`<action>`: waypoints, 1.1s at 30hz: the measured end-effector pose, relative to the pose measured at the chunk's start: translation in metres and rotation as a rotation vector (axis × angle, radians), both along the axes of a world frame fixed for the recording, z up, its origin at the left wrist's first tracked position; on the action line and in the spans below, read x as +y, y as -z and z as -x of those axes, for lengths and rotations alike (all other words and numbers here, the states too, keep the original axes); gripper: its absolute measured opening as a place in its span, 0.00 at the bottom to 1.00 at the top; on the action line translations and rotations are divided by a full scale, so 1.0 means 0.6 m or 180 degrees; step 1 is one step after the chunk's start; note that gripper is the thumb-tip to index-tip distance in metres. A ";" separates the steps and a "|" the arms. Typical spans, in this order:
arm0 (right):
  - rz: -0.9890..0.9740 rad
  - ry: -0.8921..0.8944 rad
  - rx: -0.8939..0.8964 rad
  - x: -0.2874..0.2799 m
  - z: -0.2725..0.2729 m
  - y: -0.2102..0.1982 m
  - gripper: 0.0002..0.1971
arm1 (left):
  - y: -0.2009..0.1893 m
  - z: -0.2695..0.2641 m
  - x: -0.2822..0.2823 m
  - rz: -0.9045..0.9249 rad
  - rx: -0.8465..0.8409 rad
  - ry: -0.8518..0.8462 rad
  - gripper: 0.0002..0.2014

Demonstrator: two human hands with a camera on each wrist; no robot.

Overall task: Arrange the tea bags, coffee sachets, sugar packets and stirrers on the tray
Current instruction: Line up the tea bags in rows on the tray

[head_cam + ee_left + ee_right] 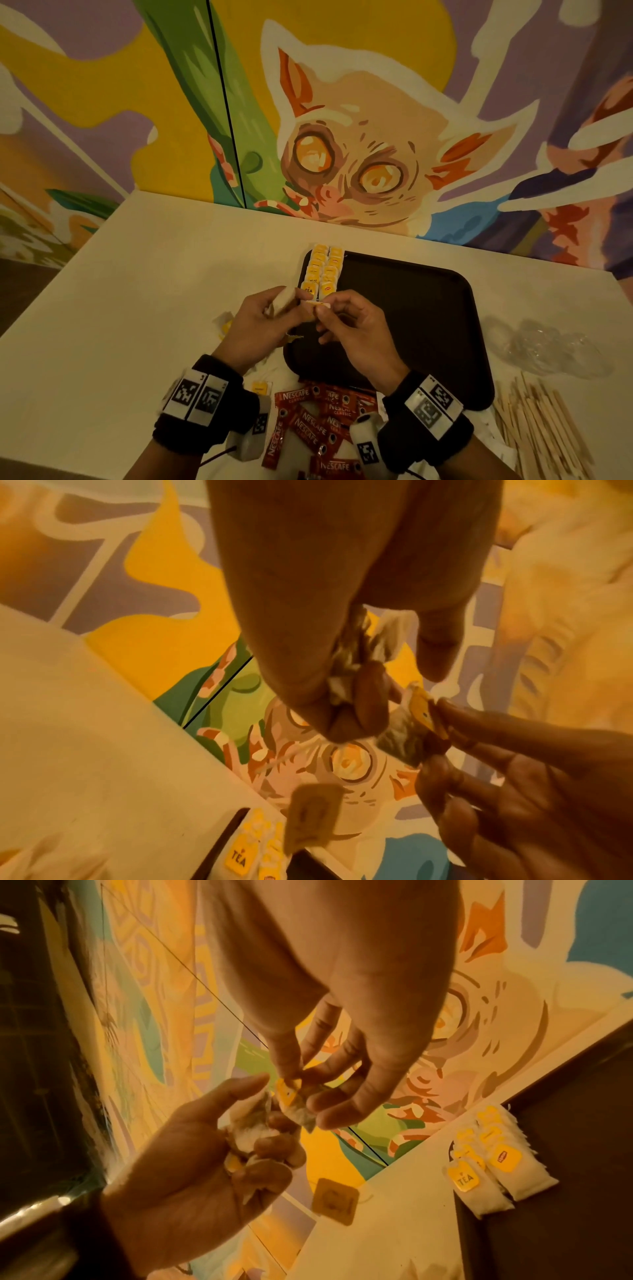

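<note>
Two rows of tea bags [322,270] on tray [428,308], both grips pinching loose bags [317,306]

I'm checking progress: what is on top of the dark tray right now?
Two rows of yellow-tagged tea bags lie along the left edge of the tray. The hands cover part of its near left side, and red coffee sachets overlap its near edge.

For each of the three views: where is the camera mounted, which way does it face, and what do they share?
Head: looks forward and down at the dark plastic tray and both hands.
Left wrist: looks along the left hand gripping white tea bags.
Right wrist: looks along the right hand pinching a yellow-tagged tea bag.
Shared: all show both hands and the yellow-tagged tea bag rows.
</note>
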State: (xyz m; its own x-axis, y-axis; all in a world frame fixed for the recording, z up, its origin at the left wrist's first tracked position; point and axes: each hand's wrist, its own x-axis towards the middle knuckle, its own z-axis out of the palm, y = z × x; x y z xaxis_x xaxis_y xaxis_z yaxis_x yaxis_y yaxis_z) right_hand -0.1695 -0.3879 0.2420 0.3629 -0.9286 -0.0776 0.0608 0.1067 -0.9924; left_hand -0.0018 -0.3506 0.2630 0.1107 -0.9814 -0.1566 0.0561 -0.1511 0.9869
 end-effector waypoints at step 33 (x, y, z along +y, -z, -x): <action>0.0486 -0.1308 0.1452 -0.048 0.057 -0.075 0.06 | -0.004 -0.039 -0.009 0.1042 -0.1545 0.0475 0.11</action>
